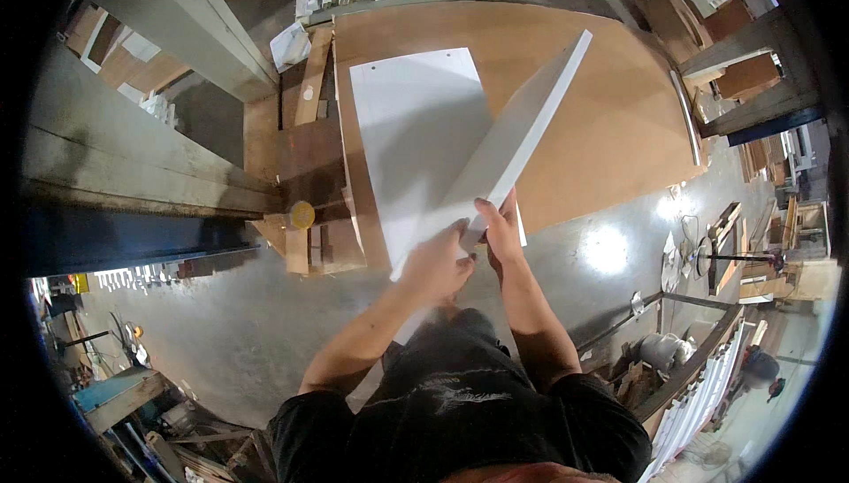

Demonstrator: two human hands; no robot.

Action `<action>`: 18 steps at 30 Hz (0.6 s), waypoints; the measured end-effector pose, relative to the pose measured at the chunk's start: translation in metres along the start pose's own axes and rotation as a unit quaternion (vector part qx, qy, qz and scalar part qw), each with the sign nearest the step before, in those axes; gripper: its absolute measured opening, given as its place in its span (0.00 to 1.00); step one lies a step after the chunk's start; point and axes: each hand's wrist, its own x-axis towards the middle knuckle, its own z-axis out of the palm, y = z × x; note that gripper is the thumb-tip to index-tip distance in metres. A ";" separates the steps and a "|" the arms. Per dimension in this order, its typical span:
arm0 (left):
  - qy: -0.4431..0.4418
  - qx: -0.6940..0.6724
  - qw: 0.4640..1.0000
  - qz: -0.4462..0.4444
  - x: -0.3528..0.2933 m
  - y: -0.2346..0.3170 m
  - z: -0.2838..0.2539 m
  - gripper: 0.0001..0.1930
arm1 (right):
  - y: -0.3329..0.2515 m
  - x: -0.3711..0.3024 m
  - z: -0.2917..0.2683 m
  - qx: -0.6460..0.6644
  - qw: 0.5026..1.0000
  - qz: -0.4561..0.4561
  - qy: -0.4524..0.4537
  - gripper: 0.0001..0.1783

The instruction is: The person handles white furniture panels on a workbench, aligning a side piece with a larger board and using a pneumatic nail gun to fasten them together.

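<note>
Black shirt (460, 403) nearest; left hand (438, 262) and right hand (501, 231), curled around the near end of a white panel (532, 125), apparently steady its slant toward one o'clock.

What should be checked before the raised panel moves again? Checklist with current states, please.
1. Right hand on the raised white panel: ok, at its near end.
2. Left hand on that panel: ok, also at the near end.
3. Flat white panel fully on the brown sheet: not ok, its near end runs past the sheet's edge.
4. Raised panel clear of the flat one: cannot tell, they overlap in this view.
5. Yellow round item clear of both panels: ok, apart, to their left.
</note>
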 end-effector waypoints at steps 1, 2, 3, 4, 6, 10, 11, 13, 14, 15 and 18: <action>0.005 -0.023 0.999 0.040 0.000 -0.013 0.008 0.29 | 0.001 -0.002 -0.005 0.001 1.000 0.003 0.024 0.40; 0.009 -0.048 0.996 0.077 -0.001 -0.032 0.021 0.32 | 0.002 -0.003 -0.011 0.001 0.999 0.008 0.048 0.40; -0.010 -0.106 0.993 0.059 0.000 -0.054 0.035 0.30 | 0.005 -0.003 -0.019 0.018 0.998 -0.034 0.047 0.42; -0.032 -0.182 0.983 -0.008 -0.002 -0.084 0.055 0.29 | -0.004 -0.002 -0.024 -0.007 0.996 -0.009 0.088 0.43; -0.047 -0.348 0.913 -0.208 -0.011 -0.150 0.109 0.26 | -0.035 0.002 -0.040 -0.054 0.982 0.039 0.177 0.45; 0.042 -0.639 0.605 -0.473 -0.039 -0.206 0.210 0.22 | -0.033 0.036 -0.105 -0.090 0.969 0.065 0.221 0.38; 0.035 -0.660 0.583 -0.472 -0.030 -0.208 0.223 0.23 | -0.019 0.038 -0.123 -0.100 0.969 0.026 0.226 0.34; 0.012 -0.666 0.605 -0.436 -0.010 -0.202 0.237 0.25 | 0.011 0.044 -0.166 -0.098 0.973 -0.035 0.207 0.23; 0.009 -0.660 0.620 -0.424 -0.003 -0.200 0.243 0.26 | 0.025 0.042 -0.182 -0.079 0.974 -0.017 0.213 0.21; 0.009 -0.648 0.638 -0.416 0.002 -0.197 0.249 0.27 | 0.036 0.037 -0.198 -0.059 0.974 -0.001 0.220 0.20; 0.031 -0.592 0.703 -0.393 0.012 -0.187 0.254 0.30 | 0.065 0.020 -0.222 0.010 0.977 -0.048 0.207 0.16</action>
